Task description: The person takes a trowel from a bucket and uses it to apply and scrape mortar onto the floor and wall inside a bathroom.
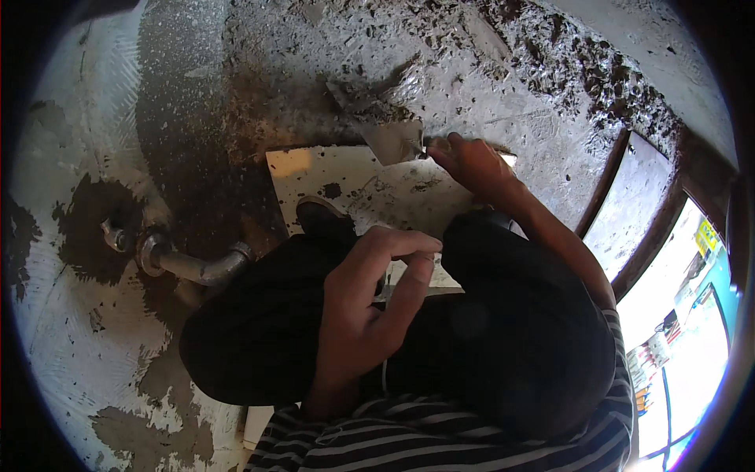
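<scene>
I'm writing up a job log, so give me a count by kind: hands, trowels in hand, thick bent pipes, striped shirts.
Hands: 2 (left hand, right hand)
Trowel: 1
Bent pipe: 1
Striped shirt: 1
Total: 5

Strong white glare from the overexposed opening (696, 370) at right, glints on wet grey surface (543, 130), left hand (370, 303) softly lit, trousers (503, 338) near black, fisheye-bent edges, dark round vignette, bluish-purple fringe lower right.
</scene>
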`<state>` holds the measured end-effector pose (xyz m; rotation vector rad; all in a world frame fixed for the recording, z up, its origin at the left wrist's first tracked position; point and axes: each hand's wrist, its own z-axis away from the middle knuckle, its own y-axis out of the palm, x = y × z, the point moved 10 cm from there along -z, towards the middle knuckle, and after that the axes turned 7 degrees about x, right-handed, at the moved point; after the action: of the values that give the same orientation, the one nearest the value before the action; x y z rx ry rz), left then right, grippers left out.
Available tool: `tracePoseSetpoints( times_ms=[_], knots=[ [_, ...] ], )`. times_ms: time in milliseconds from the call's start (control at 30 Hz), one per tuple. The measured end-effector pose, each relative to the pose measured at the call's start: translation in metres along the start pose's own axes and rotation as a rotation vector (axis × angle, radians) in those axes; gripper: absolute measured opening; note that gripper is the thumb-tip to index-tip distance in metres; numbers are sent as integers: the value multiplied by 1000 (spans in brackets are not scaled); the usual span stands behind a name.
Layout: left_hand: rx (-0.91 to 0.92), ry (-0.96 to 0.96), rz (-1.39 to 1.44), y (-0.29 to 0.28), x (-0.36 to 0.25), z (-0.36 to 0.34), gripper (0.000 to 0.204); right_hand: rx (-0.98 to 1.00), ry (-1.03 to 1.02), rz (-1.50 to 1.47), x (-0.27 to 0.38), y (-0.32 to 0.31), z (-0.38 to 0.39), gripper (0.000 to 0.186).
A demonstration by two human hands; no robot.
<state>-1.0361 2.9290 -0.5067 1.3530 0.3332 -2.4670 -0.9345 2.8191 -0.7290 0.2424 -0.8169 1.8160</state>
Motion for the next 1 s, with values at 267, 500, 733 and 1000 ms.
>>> tracePoseSetpoints(
  times_ms=[267,500,733,1000],
  knots=[
    [-21,40,-6,-11,-5,3,13,-9,25,170,-30,4,-5,39],
    [65,-7,76,1,-8,8,11,-379,-51,942,-101,-127,31,31],
    [71,-25,96,3,-6,-3,12,-439,432,-277,-166,-118,108,41],
    [46,-22,14,6,-7,-3,12,12,-307,-74,69,16,-44,41]
  ],
)
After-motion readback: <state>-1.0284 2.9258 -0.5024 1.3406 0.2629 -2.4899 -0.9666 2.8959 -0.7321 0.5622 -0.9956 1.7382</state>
